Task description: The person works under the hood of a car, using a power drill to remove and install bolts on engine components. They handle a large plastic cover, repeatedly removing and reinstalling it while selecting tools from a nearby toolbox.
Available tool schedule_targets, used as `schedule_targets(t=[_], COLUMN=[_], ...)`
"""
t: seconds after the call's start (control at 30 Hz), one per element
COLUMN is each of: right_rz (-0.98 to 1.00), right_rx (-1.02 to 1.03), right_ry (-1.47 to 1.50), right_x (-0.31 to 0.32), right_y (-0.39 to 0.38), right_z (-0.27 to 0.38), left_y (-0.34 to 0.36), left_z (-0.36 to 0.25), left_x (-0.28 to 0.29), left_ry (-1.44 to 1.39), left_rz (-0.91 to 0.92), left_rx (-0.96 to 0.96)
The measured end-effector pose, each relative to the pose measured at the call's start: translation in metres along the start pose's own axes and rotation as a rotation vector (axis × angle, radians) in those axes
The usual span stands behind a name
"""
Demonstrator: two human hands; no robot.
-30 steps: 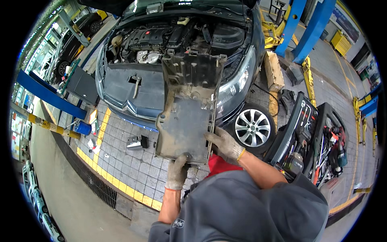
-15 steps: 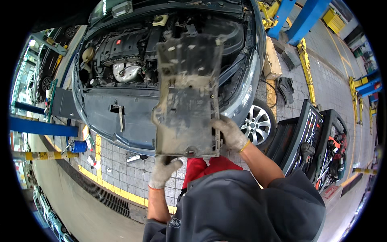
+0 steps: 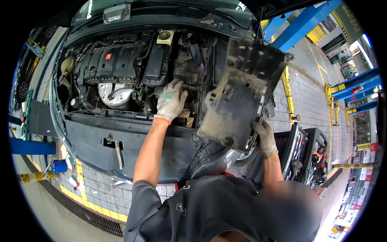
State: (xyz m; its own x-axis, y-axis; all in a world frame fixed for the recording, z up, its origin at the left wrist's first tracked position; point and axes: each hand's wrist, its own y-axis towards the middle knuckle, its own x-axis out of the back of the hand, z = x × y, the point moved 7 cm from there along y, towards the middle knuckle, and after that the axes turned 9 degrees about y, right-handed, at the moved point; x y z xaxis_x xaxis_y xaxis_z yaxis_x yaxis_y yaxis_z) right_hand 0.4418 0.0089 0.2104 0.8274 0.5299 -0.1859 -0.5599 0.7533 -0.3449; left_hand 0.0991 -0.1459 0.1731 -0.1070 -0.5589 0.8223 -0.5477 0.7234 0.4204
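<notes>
A dusty black plastic tray point(image 3: 238, 107) is held up, tilted, over the right side of the engine bay. My right hand point(image 3: 265, 139), in a light work glove, grips its lower right edge. My left hand point(image 3: 172, 101), in a similar glove with a greenish stain, reaches into the engine bay with its fingers stretched forward and nothing visible in it. It is nearest to the black air filter housing point(image 3: 156, 66) and the dirty recess point(image 3: 187, 66) beside it. Whether the fingertips touch a part there, I cannot tell.
The black engine cover point(image 3: 115, 60) and a silver heat shield point(image 3: 115, 94) lie left of my left hand. A metal control unit point(image 3: 117, 14) rests near the windscreen. At right stands an open tool case point(image 3: 312, 159); blue lift posts point(image 3: 306, 24) rise behind.
The tray has moved right and tilted. My left hand has let go of its lower edge and moved forward into the engine bay; my right hand still holds it.
</notes>
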Motion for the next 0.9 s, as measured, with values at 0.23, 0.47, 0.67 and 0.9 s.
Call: schedule_targets(t=[0.23,0.47,0.67,0.9], right_rz=[0.063,0.175,0.229,0.304], right_rx=[-0.213,-0.376,-0.545,-0.413], right_ry=[-0.34,-0.17,0.041,0.227], right_x=[-0.041,-0.093,-0.118,-0.146], right_y=[0.014,0.058,0.088,0.137], right_z=[-0.019,-0.055,-0.081,-0.111], left_y=[0.006,-0.055,-0.084,-0.105], left_z=[0.024,0.063,0.097,0.127], left_x=[-0.089,-0.114,-0.135,-0.159], left_ry=[0.137,-1.123,-1.314,-1.29], left_rz=[0.719,1.026,0.89,0.761], left_rx=[-0.098,0.984,1.318,1.276])
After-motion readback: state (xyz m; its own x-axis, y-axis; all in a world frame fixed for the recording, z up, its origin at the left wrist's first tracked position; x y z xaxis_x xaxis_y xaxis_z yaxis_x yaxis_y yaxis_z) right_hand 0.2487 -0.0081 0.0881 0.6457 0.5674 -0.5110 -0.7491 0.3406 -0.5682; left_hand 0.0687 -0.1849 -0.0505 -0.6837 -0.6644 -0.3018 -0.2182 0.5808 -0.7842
